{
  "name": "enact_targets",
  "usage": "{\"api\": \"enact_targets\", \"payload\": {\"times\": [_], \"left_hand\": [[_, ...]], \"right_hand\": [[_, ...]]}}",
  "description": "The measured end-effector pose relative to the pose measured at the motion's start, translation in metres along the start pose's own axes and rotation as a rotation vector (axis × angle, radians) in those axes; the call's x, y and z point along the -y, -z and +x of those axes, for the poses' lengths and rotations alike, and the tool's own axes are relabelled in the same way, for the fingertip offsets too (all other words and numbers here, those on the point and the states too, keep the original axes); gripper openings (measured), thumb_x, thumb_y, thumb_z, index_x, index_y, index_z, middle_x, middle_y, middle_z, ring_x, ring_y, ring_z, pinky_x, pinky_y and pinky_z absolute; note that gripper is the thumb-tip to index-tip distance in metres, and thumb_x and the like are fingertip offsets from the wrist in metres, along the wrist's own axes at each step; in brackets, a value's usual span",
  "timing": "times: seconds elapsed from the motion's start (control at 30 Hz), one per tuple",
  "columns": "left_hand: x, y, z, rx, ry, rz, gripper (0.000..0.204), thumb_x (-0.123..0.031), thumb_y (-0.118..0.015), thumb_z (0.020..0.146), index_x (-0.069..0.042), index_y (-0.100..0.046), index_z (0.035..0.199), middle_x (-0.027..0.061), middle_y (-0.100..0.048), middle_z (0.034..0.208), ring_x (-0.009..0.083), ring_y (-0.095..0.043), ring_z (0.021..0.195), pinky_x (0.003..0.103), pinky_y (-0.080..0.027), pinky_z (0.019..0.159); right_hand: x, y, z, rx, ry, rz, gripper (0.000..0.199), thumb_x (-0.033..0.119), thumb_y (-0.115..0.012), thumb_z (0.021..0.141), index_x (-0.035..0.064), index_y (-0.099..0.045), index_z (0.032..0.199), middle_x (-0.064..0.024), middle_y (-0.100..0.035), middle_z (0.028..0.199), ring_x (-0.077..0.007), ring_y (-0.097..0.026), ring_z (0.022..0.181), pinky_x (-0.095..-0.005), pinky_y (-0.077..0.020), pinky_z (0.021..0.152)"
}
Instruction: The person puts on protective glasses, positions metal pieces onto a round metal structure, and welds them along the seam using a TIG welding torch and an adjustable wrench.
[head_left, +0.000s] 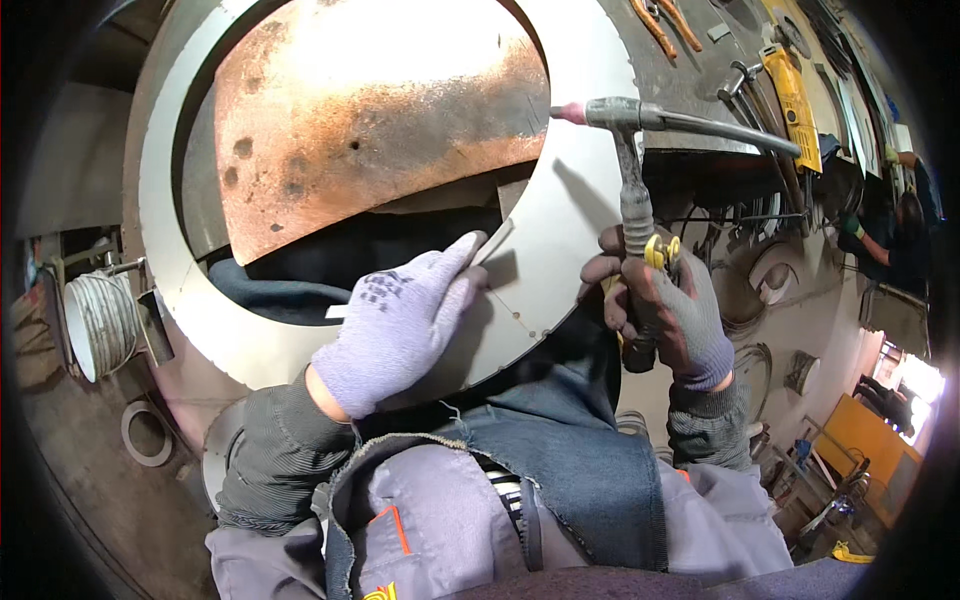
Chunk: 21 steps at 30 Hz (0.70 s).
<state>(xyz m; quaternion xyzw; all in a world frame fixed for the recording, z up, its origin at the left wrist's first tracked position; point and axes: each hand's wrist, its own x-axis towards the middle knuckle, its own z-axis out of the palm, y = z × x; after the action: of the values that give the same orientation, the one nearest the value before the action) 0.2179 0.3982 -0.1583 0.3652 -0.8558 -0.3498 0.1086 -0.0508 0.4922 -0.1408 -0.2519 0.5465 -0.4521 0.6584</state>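
My left hand (395, 320), in a pale lilac work glove, pinches a thin, flat metal strip (495, 242) between thumb and fingers. The strip's tip lies over the near inner edge of a large, flat, pale metal ring (595, 70). My right hand (680, 315), gloved and darkly stained, is wrapped around the handle of a TIG welding torch (631, 175). The torch's pink nozzle points left across the ring's right side, towards a curved, scorched copper sheet (370, 120) in the ring's opening. Dark blue cloth shows below the sheet.
At the upper right lie hammers (738, 82), a yellow power tool (792, 105) and orange-handled pliers (655, 28). A white coil (102, 325) stands at the left. A smaller ring (130, 425) lies on the floor. Another person's arm (873, 245) shows at the far right.
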Motion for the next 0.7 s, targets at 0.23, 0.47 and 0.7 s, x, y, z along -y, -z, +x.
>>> {"api": "enact_targets", "payload": {"times": [0.23, 0.47, 0.7], "left_hand": [[0.007, 0.026, 0.016, 0.300, 0.320, -0.537, 0.038, -0.027, -0.052, 0.104, 0.004, -0.058, 0.125, 0.0064, -0.062, 0.084, 0.0103, -0.049, 0.073, 0.027, -0.046, 0.068], [0.020, 0.028, 0.024, 0.461, 0.308, -0.522, 0.035, -0.025, -0.051, 0.103, 0.006, -0.062, 0.115, 0.0025, -0.063, 0.083, 0.0072, -0.048, 0.070, 0.027, -0.045, 0.062], [0.021, 0.022, 0.017, 0.254, 0.007, -0.364, 0.033, -0.023, -0.051, 0.101, 0.005, -0.063, 0.113, 0.0229, -0.067, 0.093, 0.0372, -0.064, 0.085, 0.040, -0.051, 0.078]], "right_hand": [[-0.002, 0.002, -0.017, -0.028, 0.045, 0.100, 0.087, 0.060, -0.055, 0.096, -0.0067, -0.033, 0.146, -0.0178, -0.066, 0.107, -0.0111, -0.063, 0.068, -0.0189, -0.0484, 0.055], [0.006, 0.008, -0.021, 0.022, -0.099, 0.000, 0.096, 0.071, -0.052, 0.091, -0.0002, -0.029, 0.152, -0.0148, -0.065, 0.099, -0.0116, -0.062, 0.067, -0.0218, -0.0507, 0.056], [0.010, 0.006, -0.025, -0.026, -0.124, -0.032, 0.095, 0.069, -0.053, 0.092, 0.0004, -0.028, 0.153, -0.0136, -0.065, 0.097, -0.0119, -0.063, 0.068, -0.0227, -0.0516, 0.056]]}}
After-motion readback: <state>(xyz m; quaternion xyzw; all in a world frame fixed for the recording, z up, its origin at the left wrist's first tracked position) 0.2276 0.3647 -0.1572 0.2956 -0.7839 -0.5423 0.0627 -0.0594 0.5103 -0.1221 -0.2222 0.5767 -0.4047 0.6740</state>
